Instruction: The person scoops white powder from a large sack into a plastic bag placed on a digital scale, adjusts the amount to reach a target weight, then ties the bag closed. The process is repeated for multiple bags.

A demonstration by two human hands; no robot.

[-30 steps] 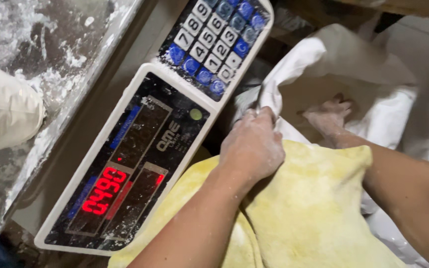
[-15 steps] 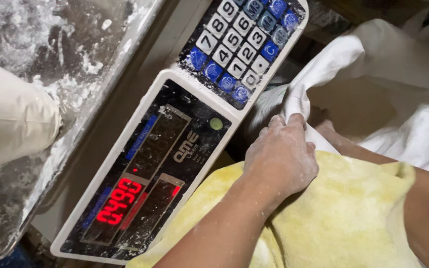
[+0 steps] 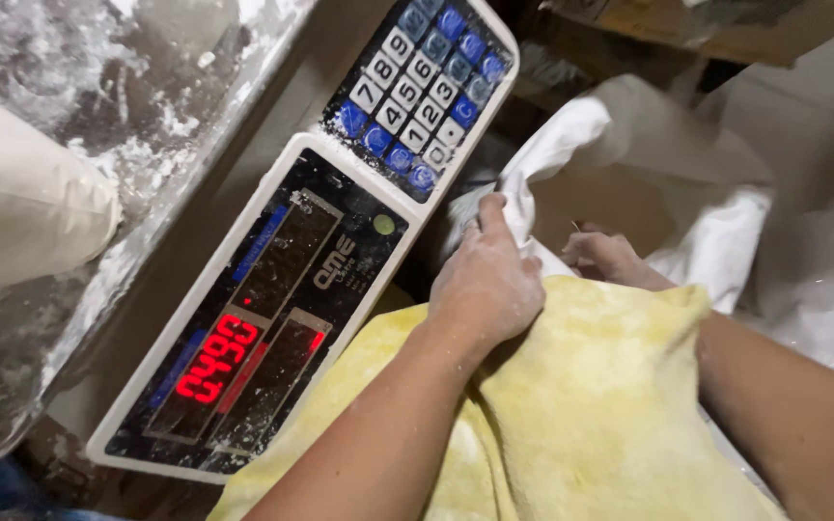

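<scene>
Yellow cloth (image 3: 591, 415) fills the nearest part of the view, a soft, flour-dusted towel lying across the person's lap or front, with both forearms crossing it. The left hand (image 3: 485, 280), floury over the knuckles, sits at the far edge of that cloth and is pinched shut on the rim of a white sack (image 3: 552, 154), holding the fabric edge up between thumb and fingers. The right hand (image 3: 605, 256) reaches just beyond the towel into the mouth of the same sack; only its back and wrist show, the fingers are buried below the rim, so whether it is closed on anything cannot be told. The two hands are near each other but not touching. The sack stands open behind the towel, its white edge folded outward and its brownish inside in shadow.

Left of the hands lies a weighing scale's control panel (image 3: 291, 280), white-framed with a black face, red lit digits near its close end and a blue-and-white keypad (image 3: 417, 92) at the far end. Beyond it to the left, a flour-streaked metal tray (image 3: 118, 116) carries a pale rounded lump of dough (image 3: 21, 222).
</scene>
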